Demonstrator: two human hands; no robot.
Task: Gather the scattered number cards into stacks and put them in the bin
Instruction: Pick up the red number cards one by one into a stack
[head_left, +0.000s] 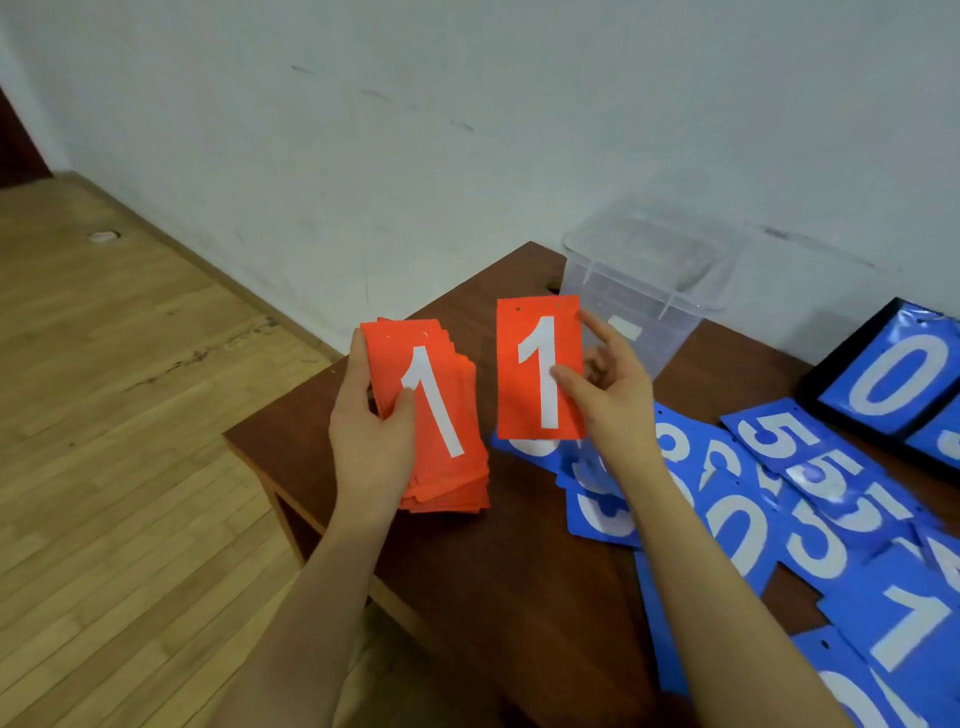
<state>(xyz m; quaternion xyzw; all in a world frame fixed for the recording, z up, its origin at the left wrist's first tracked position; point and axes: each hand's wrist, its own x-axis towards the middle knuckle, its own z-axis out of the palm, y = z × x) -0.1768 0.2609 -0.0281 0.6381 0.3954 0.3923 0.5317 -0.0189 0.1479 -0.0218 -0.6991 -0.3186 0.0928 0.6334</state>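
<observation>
The left hand (371, 441) holds a thick stack of red cards (441, 415). Its thumb presses on the top card, which shows a white 1, and its fingers curl round the far edge. The stack is a bit messy, with card edges sticking out at the right and at the bottom.

The right hand (610, 395) pinches one red card (539, 369), also a 1. The thumb is on the front and the other fingers are behind or at the top corner. The card stands upright, just beside the stack but not touching it.

The step in hand looks like putting this one card onto the stack. To do it well, the person should line up the card with the top of the stack, lay it flat, and let the left thumb lift a little and then press down again. Tapping the edges straight would help, because a messy stack may slip.

Many blue cards (810, 514) lie spread over the brown table (519, 571) to the right, some on top of each other. They are not gathered yet, so much of the job looks left to do. The clear bin (644, 280) stands at the back of the table by the wall, behind the right hand. It looks like no stack is in it yet. A black board (883, 374) with a blue 0 lies at the far right.
</observation>
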